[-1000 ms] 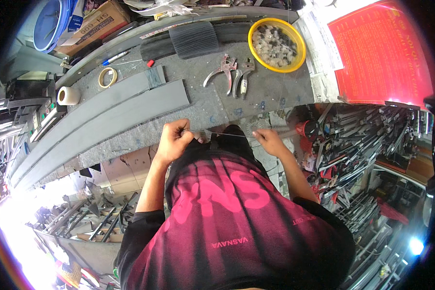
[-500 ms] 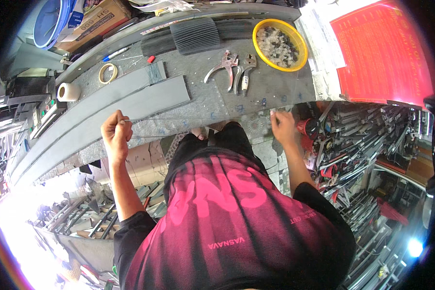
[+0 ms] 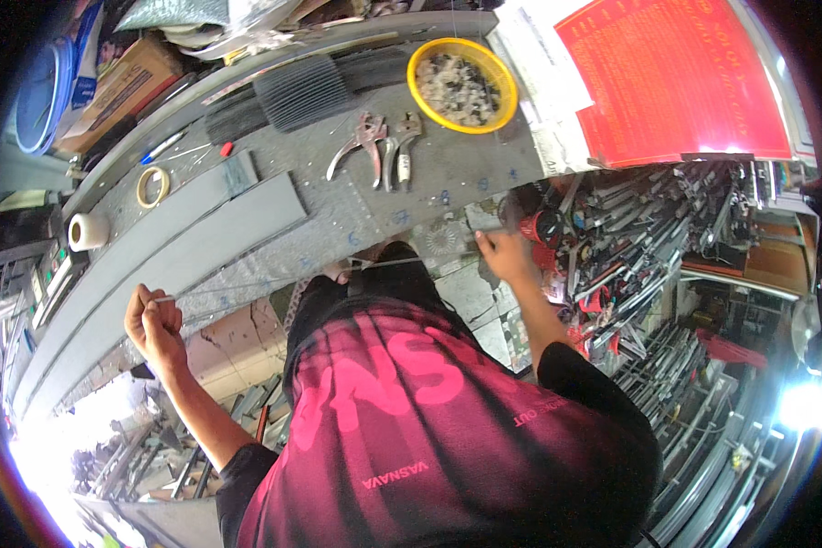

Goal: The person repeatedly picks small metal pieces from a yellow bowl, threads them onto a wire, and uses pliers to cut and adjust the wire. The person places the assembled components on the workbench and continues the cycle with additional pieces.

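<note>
A thin, pale strand runs nearly straight between my two hands, in front of the workbench's near edge and above my lap. At the left, my left hand is closed in a fist with the strand's end pinched in its fingers. My right hand holds the other end between thumb and fingers, lower right of the bench edge. Two long flat grey strips lie on the bench beyond my left hand. Farther back rest two hand pliers, side by side, with metal handles.
A yellow basket of small white and black pieces stands at the back right, beside a red printed sheet. Dark pleated mesh, a tape roll and a white roll lie on the bench. Metal lengths crowd the right.
The view has turned, so the bench things sit farther left. My left hand has come lower and closer to me. The hands are slightly farther apart, with the strand still between them.
</note>
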`<state>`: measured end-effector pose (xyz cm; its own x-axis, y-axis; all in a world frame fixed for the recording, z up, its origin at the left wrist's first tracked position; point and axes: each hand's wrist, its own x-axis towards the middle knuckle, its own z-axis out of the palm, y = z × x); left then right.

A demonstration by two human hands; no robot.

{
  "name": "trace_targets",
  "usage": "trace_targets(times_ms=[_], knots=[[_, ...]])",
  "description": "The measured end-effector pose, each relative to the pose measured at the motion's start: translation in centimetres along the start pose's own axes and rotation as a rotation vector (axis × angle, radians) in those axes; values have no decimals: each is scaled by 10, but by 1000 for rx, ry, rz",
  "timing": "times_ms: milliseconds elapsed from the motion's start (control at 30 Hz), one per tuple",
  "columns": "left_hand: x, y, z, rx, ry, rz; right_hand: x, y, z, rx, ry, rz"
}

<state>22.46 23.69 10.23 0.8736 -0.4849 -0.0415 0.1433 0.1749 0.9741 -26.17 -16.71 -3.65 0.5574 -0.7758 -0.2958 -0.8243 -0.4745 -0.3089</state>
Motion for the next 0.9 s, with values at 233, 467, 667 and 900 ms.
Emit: trace_targets(times_ms=[233,467,667,900], knots=[[-14,-36,14,55,-170,-55,-42,27,73,-146,-368,67],[-3,-8,-27,91,106,28,-31,62,58,-111,-90,142],[-19,-29,-27,255,-110,-22,-78,101,136,-43,-411,275],[-24,-32,-60,379,115,87,-70,149,131,-154,-453,247]])
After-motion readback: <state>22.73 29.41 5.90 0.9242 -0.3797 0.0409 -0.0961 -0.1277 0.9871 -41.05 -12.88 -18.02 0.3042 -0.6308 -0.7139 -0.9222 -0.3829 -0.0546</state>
